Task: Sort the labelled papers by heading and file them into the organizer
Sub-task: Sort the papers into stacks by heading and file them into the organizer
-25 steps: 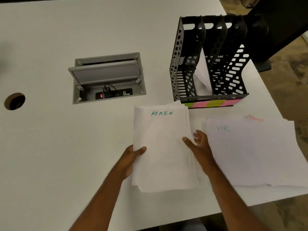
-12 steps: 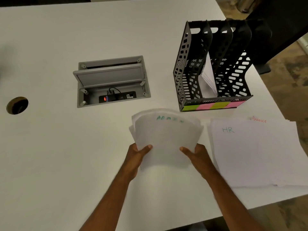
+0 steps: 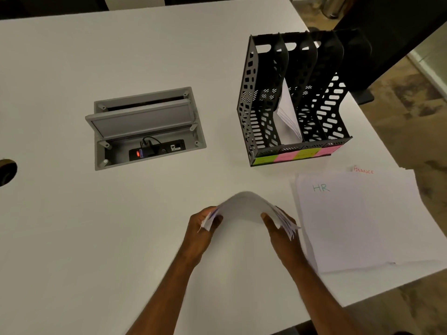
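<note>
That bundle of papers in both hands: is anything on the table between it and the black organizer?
Nothing visible. The bowed stack, gripped by the left hand and right hand, faces bare table up to the organizer. The HR pile lies off to the right.

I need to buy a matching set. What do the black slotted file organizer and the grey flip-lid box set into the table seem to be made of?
Black slotted file organizer: likely moulded plastic, matte, judging by its thin perforated walls and rounded cut-outs. Grey flip-lid box: looks like satin brushed metal or painted plastic, with screws at the corners; unclear which.
</note>
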Demonstrator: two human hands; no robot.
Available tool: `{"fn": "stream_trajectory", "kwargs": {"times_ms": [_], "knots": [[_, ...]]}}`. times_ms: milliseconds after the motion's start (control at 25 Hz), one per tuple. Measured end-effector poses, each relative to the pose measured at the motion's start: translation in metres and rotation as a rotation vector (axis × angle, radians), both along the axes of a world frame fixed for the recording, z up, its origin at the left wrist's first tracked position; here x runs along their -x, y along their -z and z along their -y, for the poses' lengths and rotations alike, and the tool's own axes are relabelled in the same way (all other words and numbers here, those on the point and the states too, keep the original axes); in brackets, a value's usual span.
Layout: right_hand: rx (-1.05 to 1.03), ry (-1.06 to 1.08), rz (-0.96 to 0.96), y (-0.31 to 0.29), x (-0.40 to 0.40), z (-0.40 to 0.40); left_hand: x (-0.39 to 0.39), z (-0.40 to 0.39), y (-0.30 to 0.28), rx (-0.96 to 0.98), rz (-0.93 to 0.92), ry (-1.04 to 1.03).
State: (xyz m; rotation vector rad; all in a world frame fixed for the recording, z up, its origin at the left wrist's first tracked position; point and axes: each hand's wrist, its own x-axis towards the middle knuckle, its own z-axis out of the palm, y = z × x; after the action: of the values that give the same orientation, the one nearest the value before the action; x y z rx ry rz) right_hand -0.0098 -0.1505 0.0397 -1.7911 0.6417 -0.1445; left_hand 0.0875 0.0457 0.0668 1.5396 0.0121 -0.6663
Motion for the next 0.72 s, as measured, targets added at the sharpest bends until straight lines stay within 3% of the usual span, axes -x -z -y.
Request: {"fn": "stream_trajectory", "kwargs": {"times_ms": [200,480,720], "knots": [[-0.075,0.098,-0.232,0.01,0.004,0.013,-0.004,0.004,0.005,0.002,0.016,-0.026],[-0.298,0.28,-0.073,0.0,-0.008,0.023,-0.006,0.017,0.002,0.022,0.048,-0.075],[-0.198,0.118,-0.067,-0.006,-0.002,0.026,0.003,0.025,0.005,-0.044,0.017,-0.051]]}}
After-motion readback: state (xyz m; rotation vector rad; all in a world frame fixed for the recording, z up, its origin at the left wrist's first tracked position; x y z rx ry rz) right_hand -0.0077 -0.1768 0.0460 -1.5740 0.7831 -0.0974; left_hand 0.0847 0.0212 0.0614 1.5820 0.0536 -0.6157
